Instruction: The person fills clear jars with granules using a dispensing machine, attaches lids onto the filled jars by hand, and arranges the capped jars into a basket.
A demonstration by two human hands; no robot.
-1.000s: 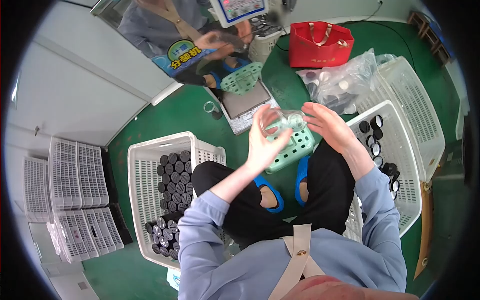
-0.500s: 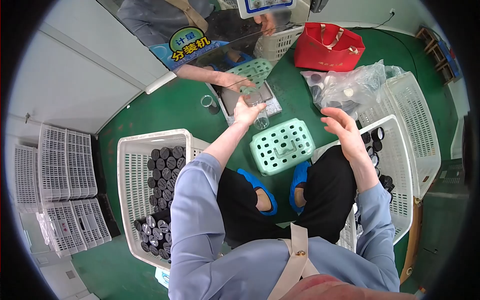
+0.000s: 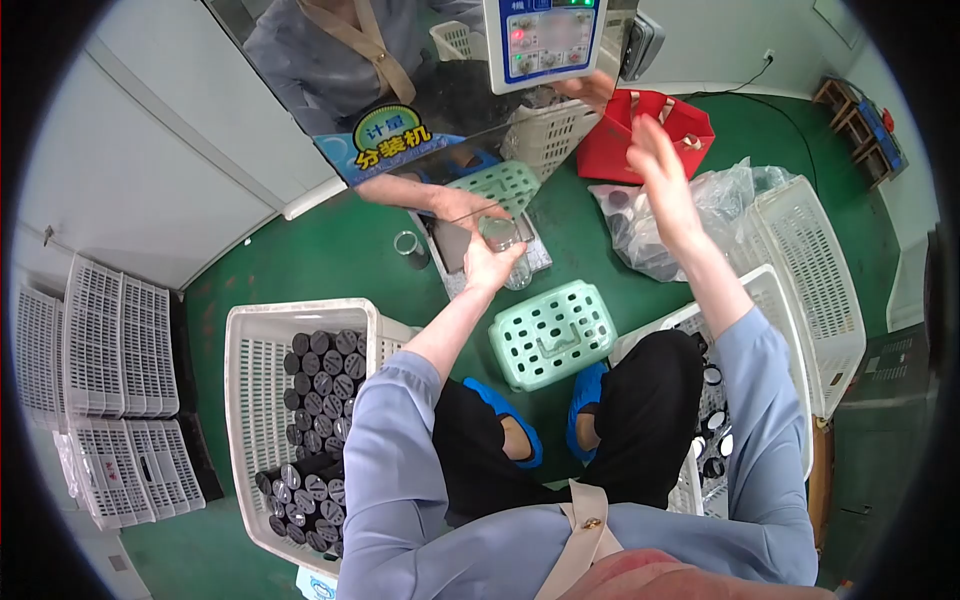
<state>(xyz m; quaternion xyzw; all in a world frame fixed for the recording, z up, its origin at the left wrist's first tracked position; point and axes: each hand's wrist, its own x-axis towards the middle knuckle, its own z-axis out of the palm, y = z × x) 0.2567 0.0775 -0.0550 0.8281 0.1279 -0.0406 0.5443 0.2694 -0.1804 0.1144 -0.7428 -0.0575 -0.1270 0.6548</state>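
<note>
My left hand (image 3: 487, 264) is closed round a clear jar (image 3: 518, 276), holding it beneath the shiny metal front of a machine (image 3: 440, 80), above a tray-like metal base (image 3: 540, 252). The fingers hide part of the jar. My right hand (image 3: 660, 178) is raised in front of the red bag, fingers stretched out and holding nothing. It is below and to the right of the machine's control panel (image 3: 545, 45), apart from it. A second clear jar (image 3: 407, 244) stands on the green floor left of the base.
A green perforated stool (image 3: 553, 337) stands before my feet. On the left, a white crate (image 3: 300, 318) holds several black-lidded jars; the right crate (image 3: 790, 330) holds black lids. Beyond are a red bag (image 3: 600, 150), a clear plastic bag (image 3: 720, 205) and stacked crates (image 3: 95, 340).
My right hand has risen and moved forward toward the control panel. My left hand keeps hold of the jar under the machine. The view has tilted up, showing more of the panel.
</note>
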